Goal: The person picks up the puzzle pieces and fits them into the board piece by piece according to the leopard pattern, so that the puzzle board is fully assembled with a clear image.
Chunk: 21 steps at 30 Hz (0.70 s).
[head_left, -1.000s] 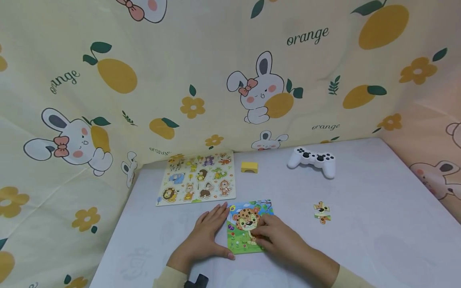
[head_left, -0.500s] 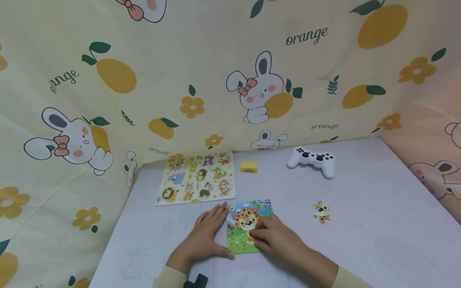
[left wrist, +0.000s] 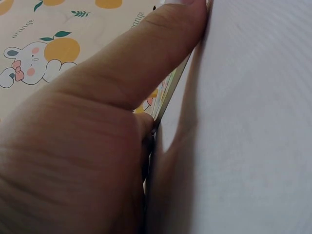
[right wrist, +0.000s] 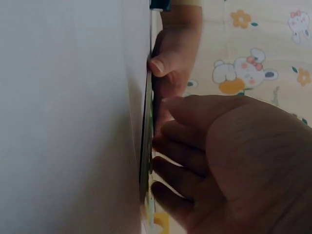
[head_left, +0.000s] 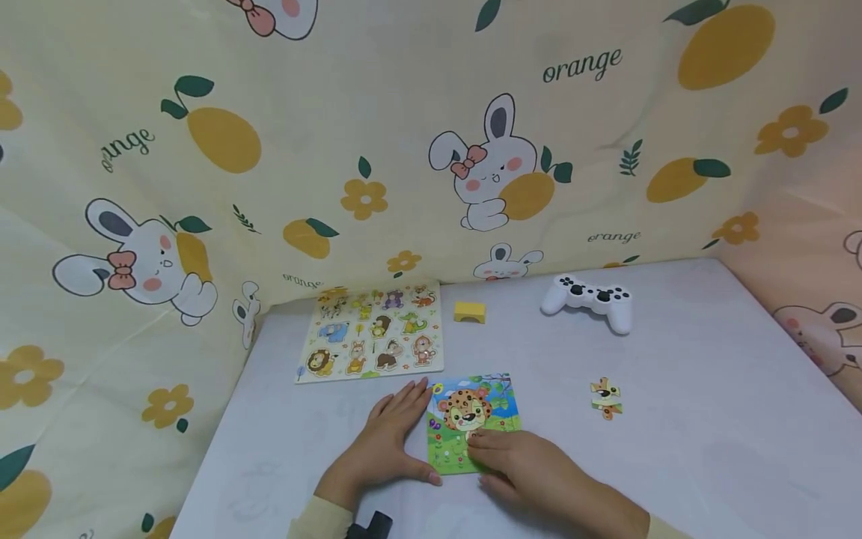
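A small square leopard jigsaw puzzle (head_left: 447, 451) lies flat on the table in the head view. My left hand (head_left: 382, 442) rests along its left side, fingers stretched toward the far corner and thumb at the near corner. Over the lower right of the puzzle lies my right hand (head_left: 528, 464), its extended fingers touching the picture and hiding part of the leopard's body. The right wrist view shows those fingertips (right wrist: 158, 163) right at the puzzle's face, with the thumb held apart. Off to the right lie loose puzzle pieces (head_left: 606, 397) with orange and green print.
Behind the puzzle on the left is a larger animal peg board (head_left: 346, 329). A yellow arch block (head_left: 469, 312) and a white game controller (head_left: 587, 299) sit farther back. A printed cloth (head_left: 404, 150) hangs along the rear of the white table (head_left: 700, 449).
My right hand has gone from a pinch over the leopard's body to extended fingers laid on the puzzle, a little lower. The left hand stays at the left side.
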Motion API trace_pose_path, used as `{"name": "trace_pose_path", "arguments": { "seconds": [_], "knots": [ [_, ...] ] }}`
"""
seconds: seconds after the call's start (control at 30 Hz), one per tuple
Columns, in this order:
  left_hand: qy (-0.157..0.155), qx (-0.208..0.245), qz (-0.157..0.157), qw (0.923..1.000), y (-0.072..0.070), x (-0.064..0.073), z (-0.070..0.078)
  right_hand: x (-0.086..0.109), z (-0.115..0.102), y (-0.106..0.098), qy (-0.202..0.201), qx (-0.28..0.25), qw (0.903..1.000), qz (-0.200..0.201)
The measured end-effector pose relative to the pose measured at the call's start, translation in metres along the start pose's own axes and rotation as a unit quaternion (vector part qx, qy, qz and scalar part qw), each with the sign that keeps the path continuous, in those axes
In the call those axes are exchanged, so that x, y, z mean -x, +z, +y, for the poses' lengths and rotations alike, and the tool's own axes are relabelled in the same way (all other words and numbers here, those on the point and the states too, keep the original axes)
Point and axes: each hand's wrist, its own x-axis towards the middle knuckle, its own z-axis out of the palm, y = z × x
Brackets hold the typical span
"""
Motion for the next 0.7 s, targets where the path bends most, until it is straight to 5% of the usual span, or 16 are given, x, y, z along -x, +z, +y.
{"name": "trace_pose_path", "arguments": {
  "seconds": [0.4,0.57,0.7],
  "knots": [
    [0.001,-0.006,0.005,1.0,-0.001,0.0,0.002,0.008,-0.002,0.001,0.001,0.006,0.9978,-0.066],
    [-0.004,-0.001,0.0,1.0,-0.002,0.0,0.003,0.01,0.001,-0.002,0.029,-0.075,0.9949,-0.062],
    [-0.006,0.007,-0.003,1.0,-0.002,0.001,0.003,0.011,0.01,-0.003,0.044,-0.168,0.9848,-0.011]
  ]
}}
